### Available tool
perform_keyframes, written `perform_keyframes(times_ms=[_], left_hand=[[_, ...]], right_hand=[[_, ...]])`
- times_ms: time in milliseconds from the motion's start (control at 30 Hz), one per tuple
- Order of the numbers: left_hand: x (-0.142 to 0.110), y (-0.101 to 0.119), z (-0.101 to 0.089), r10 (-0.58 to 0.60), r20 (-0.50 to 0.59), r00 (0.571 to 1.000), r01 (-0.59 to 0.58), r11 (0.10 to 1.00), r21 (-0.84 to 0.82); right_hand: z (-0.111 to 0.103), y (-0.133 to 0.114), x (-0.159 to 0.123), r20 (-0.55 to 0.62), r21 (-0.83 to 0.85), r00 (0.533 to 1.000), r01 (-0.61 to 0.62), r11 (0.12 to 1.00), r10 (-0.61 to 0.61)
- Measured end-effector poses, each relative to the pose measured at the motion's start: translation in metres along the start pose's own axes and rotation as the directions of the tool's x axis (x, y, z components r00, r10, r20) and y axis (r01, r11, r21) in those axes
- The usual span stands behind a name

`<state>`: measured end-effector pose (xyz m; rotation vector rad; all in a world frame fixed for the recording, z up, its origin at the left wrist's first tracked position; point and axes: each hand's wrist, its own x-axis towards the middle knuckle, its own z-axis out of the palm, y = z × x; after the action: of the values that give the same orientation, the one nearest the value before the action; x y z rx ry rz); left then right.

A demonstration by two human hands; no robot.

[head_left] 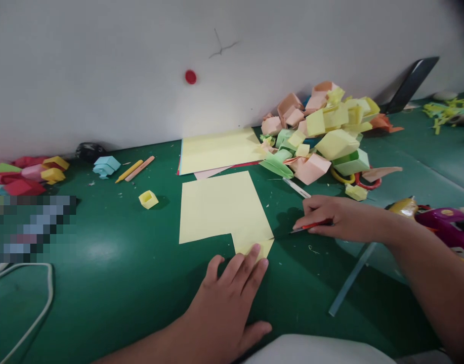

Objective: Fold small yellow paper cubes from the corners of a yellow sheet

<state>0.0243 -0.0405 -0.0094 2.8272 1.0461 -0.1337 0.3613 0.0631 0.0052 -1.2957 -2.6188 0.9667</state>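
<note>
A pale yellow sheet of paper point(218, 210) lies flat on the green table, with a corner missing at its lower left. My left hand point(232, 293) rests palm down with its fingers spread. Its fingertips touch the narrow lower flap of the sheet, where a line runs across to the right edge. My right hand point(332, 217) is closed around a red craft knife point(315, 225), its blade pointing left. The blade tip is just right of the sheet, apart from it. A slim white tool point(297, 188) lies behind my right hand, partly hidden by it.
Folded paper pieces point(326, 126) pile up at the back right, with scissors handles point(355, 178) below. A glue stick point(351, 283) and purple glue gun point(444, 227) lie right. A small yellow paper box point(148, 199), crayons point(135, 169) and stacked sheets point(220, 149) are farther back.
</note>
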Motion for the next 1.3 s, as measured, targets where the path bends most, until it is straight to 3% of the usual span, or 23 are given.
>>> perform_keyframes(times_ms=[800, 1300], left_hand=[[0.000, -0.001, 0.002, 0.003, -0.011, 1.000, -0.003, 1.000, -0.003], [-0.001, -0.001, -0.002, 0.001, 0.007, 1.000, -0.001, 1.000, -0.031]], right_hand=[[-0.004, 0.009, -0.002, 0.055, -0.013, 0.998, -0.020, 1.000, 0.020], [-0.007, 0.013, -0.004, 0.018, -0.008, 1.000, 0.003, 1.000, -0.003]])
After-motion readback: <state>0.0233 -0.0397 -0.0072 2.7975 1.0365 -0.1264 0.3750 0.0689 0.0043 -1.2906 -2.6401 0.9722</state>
